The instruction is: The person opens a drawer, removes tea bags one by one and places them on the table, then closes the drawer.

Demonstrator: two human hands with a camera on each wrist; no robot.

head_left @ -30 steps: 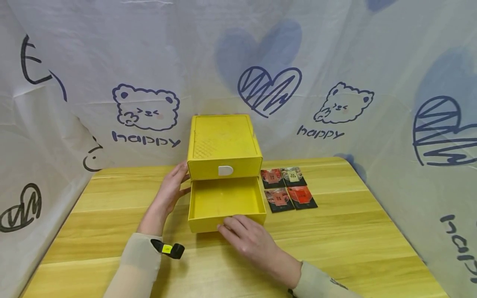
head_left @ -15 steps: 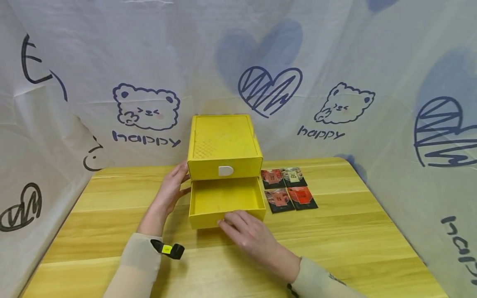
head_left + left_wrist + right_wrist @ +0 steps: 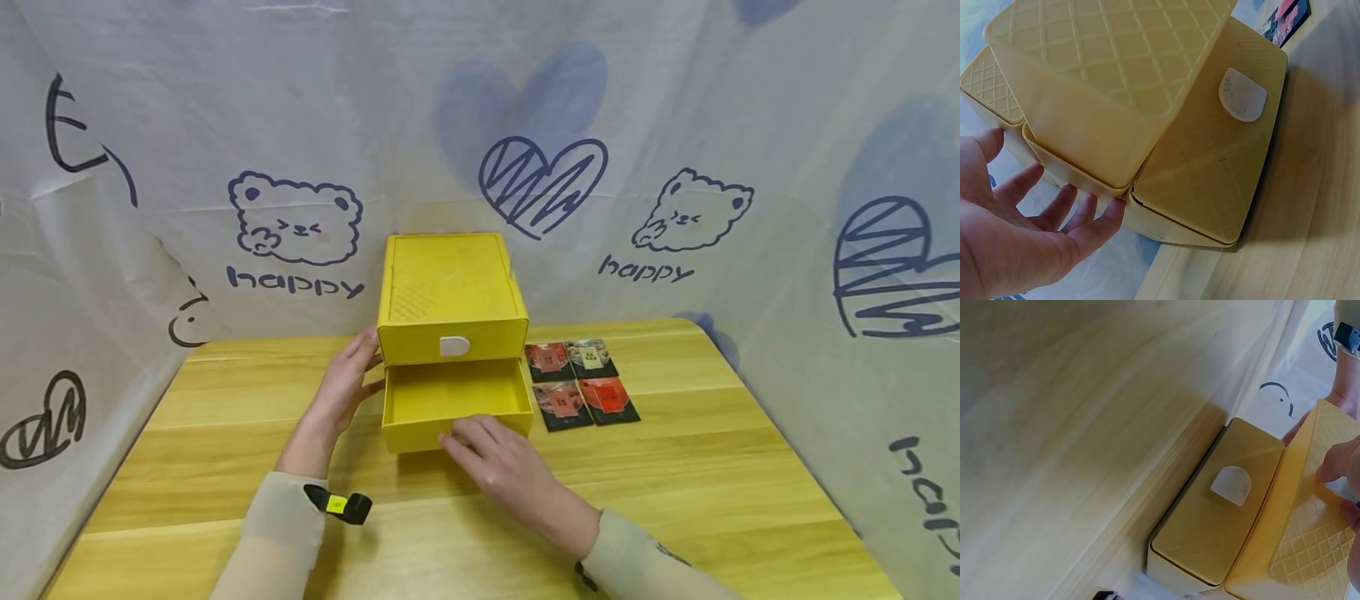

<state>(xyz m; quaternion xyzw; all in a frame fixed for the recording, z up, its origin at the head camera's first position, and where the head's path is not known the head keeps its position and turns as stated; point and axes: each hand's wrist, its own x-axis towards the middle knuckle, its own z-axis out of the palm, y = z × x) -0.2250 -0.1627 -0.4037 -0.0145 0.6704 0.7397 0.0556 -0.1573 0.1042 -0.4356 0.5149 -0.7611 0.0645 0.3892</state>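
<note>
A yellow drawer cabinet (image 3: 453,275) stands at the back of the table. One drawer (image 3: 416,437) is pulled out below the closed top one, and its inside looks bare. My right hand (image 3: 502,471) is at the middle of that drawer's front, with curled fingers and thumb pinching around its pale handle (image 3: 1337,485). My left hand (image 3: 347,379) rests its spread fingertips against the cabinet's left side, as the left wrist view shows. Under the pulled-out drawer, the wrist views show another closed drawer (image 3: 1210,531) with a white handle (image 3: 1242,95).
Several flat red and black packets (image 3: 581,383) lie in two rows on the wooden table (image 3: 720,475), just right of the cabinet. A white cloth (image 3: 420,117) printed with hearts and bears hangs behind and at both sides.
The drawer has slid a little back into the cabinet, and my right hand has moved inward with it. My left hand has stayed against the cabinet's side.
</note>
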